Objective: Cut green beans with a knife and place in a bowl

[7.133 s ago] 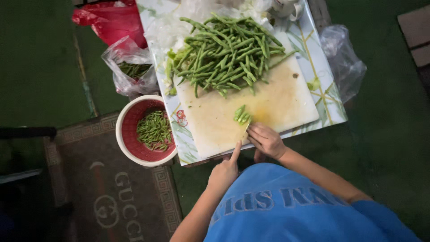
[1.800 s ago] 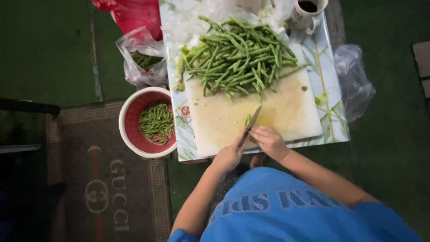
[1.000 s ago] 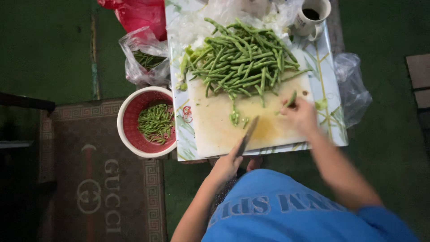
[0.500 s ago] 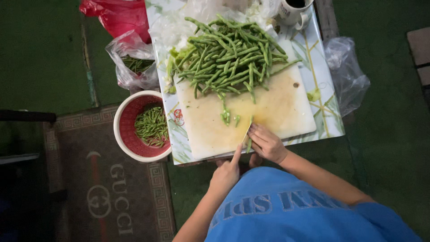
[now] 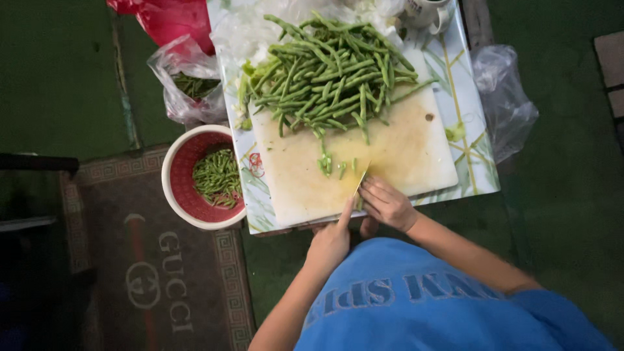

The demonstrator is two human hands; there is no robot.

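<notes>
A pile of long green beans [image 5: 331, 75] lies on the far half of a pale cutting board [image 5: 403, 153]. A few cut bean pieces [image 5: 328, 162] sit in the board's middle. My left hand [image 5: 331, 240] grips a knife [image 5: 361, 181] at the board's near edge, blade pointing away from me. My right hand [image 5: 387, 205] rests just right of the blade, fingers curled on a few beans; the beans under it are mostly hidden.
A red and white bowl [image 5: 175, 195] with cut beans stands on the floor left of the low table [image 5: 478, 162]. Behind the bowl are a clear bag [image 5: 185, 88] of scraps and a red bag [image 5: 172, 16]. A mug [image 5: 426, 10] and a clear bag [image 5: 504, 97] are at the right.
One second ago my right hand was out at the bean pile on the right. It has come back to the board's near edge beside the knife. The left hand kept the knife.
</notes>
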